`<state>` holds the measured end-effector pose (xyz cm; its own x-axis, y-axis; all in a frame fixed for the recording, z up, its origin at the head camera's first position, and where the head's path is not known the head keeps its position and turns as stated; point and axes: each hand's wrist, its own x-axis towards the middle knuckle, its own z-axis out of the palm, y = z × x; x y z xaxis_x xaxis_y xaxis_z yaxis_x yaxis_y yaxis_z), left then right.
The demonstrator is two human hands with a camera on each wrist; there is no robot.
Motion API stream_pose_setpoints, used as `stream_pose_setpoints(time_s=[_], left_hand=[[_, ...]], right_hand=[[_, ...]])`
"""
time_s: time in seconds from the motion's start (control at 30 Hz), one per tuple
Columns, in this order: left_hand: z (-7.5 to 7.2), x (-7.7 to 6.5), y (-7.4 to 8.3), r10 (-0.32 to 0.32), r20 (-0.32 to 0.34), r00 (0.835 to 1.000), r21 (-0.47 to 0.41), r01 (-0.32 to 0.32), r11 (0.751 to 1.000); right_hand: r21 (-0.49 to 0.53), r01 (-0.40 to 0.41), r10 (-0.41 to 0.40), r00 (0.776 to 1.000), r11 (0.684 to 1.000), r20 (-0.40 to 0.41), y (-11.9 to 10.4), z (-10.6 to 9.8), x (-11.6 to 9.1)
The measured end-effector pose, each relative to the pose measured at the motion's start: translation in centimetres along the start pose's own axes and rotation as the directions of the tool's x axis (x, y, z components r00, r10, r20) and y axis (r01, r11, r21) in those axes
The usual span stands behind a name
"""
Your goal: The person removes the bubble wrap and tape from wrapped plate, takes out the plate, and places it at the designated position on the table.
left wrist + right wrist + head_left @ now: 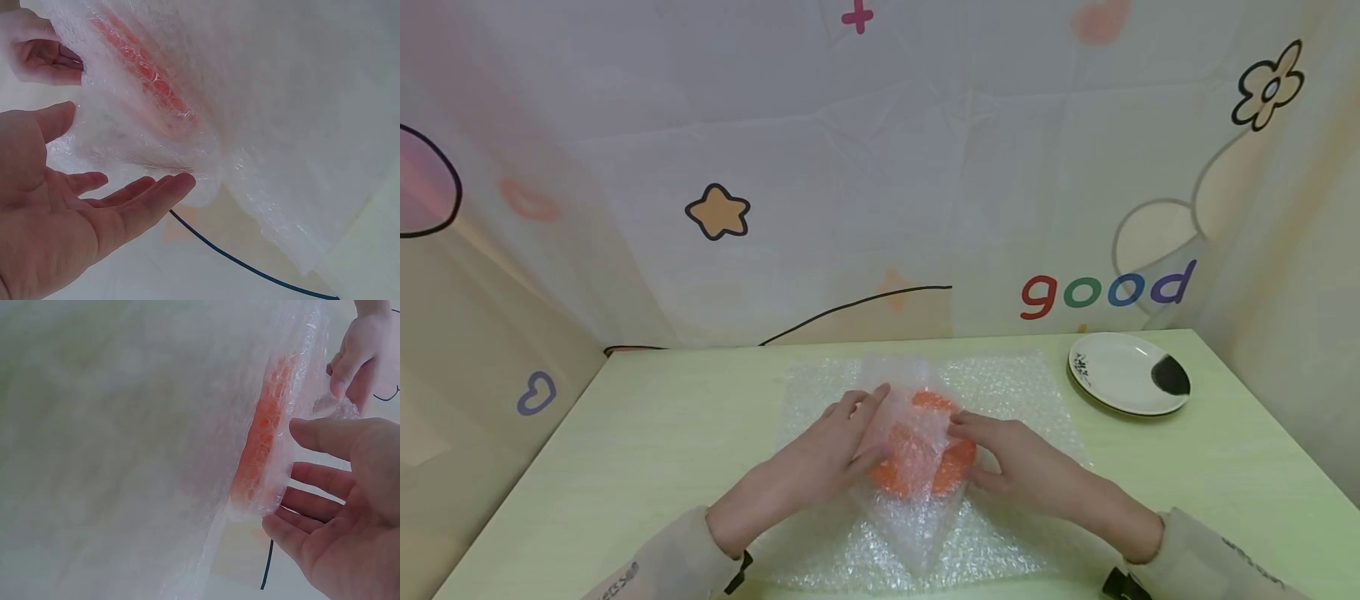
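Observation:
A sheet of bubble wrap (1011,542) lies on the table, with flaps folded over a rounded orange object (955,467) near its middle. Its exact kind is hidden by the wrap. My left hand (835,442) rests on the left side of the folded flap, fingers extended. On the opposite side, my right hand (1018,458) touches the right edge of the wrapped bundle with thumb and fingers spread apart. In the right wrist view the orange edge (259,447) shows through the bubbles, close to the fingertips.
A white oval plate (1123,371) with a black patch lies at the back right of the pale green table (677,400). Behind the table hangs a printed curtain (850,167), with more fabric along both sides.

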<state>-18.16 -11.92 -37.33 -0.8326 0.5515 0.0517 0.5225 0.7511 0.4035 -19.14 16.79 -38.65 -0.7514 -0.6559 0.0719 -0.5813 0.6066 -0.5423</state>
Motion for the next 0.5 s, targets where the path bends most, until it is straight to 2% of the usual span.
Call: stream_pose_setpoints(time_s=[0.23,0.5], left_hand=[[-0.4,-0.2,-0.2,-0.009,-0.077,0.997,-0.005,0.009,1.000],[-1.0,-0.3,-0.3,-0.093,-0.151,0.984,-0.004,0.093,0.996]], right_hand=[[-0.067,-0.006,0.008,1.000,0.998,0.025,0.0,0.3,0.1],[-0.084,-0.001,0.003,1.000,0.996,0.027,-0.4,0.3,0.1]])
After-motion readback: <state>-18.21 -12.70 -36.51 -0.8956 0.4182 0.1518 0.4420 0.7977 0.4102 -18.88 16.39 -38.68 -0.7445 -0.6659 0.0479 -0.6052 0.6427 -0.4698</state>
